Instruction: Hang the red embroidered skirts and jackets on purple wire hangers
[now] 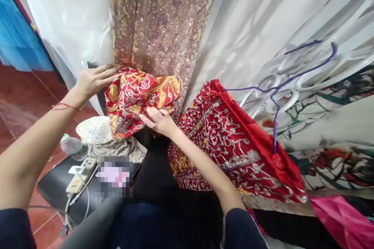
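A red cloth [137, 95] embroidered in gold and silver is bunched up in front of a hanging sequined fabric [159, 19]. My left hand [93, 79] lies flat on its upper left edge with the fingers stretched out. My right hand [159, 121] presses on its lower right corner, fingers curled onto the cloth. To the right a larger red embroidered garment [230, 140] hangs from a purple hanger [277, 89].
A black stool [58, 186] at the lower left carries a power strip [78, 177], a plastic bottle [73, 146] and a white dotted cloth [97, 130]. White plastic-covered garments [263, 19] hang behind. Pink fabric [341, 221] lies at the lower right. Red tiled floor at left.
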`<state>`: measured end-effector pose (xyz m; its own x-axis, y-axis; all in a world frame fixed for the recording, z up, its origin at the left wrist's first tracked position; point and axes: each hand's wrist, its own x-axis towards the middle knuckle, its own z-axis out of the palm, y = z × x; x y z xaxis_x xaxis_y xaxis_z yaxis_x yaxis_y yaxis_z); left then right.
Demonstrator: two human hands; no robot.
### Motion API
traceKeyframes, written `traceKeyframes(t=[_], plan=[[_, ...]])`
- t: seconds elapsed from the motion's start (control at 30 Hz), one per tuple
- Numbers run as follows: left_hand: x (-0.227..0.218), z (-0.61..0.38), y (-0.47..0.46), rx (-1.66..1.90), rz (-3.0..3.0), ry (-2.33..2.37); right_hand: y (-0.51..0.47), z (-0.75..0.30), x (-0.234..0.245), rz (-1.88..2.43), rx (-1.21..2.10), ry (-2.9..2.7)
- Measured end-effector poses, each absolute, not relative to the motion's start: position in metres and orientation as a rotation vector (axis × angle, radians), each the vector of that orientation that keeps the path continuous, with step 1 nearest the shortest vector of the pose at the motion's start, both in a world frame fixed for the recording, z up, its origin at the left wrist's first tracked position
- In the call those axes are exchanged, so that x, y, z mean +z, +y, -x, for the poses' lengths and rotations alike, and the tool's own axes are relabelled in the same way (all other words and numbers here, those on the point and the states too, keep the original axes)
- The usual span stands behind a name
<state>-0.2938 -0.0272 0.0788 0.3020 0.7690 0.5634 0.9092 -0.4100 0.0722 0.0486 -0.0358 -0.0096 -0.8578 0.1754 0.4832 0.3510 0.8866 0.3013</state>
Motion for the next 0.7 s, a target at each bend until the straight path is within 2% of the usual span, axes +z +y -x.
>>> traceKeyframes(t=[0.17,0.3,0.43,0.57,0.63,0.7], plan=[[0.062,0.298,-0.02,-0.775,2.271,-1.563,-0.015,-0.085,0.031,0.889,-0.571,-2.415],[0.074,0.302,-0.017,-0.751,2.285,-1.602,-0.008,-0.088,0.075,0.875,-0.612,-2.497],[0.092,0.317,-0.023,-0.788,2.202,-1.693,0.014,-0.06,0.096,0.845,-0.592,-2.553],[0.11,0.313,-0.051,-1.185,2.084,-1.711,0.031,-0.021,0.1,0.714,-0.55,-2.388],[0.113,0.294,-0.076,-1.475,1.972,-1.654,0.026,-0.007,0.092,0.661,-0.519,-2.378],[0.111,0.265,-0.104,-1.614,1.881,-1.62,0.013,-0.001,0.076,0.623,-0.493,-2.431]])
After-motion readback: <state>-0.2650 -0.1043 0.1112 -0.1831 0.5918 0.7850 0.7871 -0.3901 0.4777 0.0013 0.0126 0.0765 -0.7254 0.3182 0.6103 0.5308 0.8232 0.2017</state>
